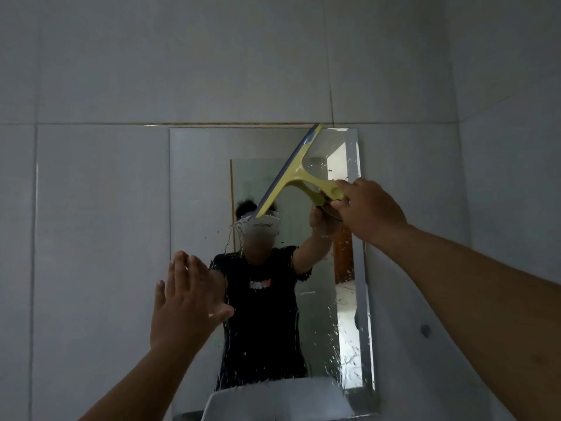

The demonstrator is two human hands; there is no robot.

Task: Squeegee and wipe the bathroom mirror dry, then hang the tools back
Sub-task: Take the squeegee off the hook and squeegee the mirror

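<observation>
Squeegee high on the wet mirror

The right hand (368, 209), arm stretched up, has its grip clamped on the handle of the squeegee (299, 173), blade tilted across the upper mirror (200, 183); the left hand (186, 296) is raised flat, fingers spread apart, near the glass.

Home bathroom, grey tiled walls (212, 71), wet wall mirror (200, 183)

Head cam, facing fwd and up, close to wall mirror (200, 183), single view
</observation>
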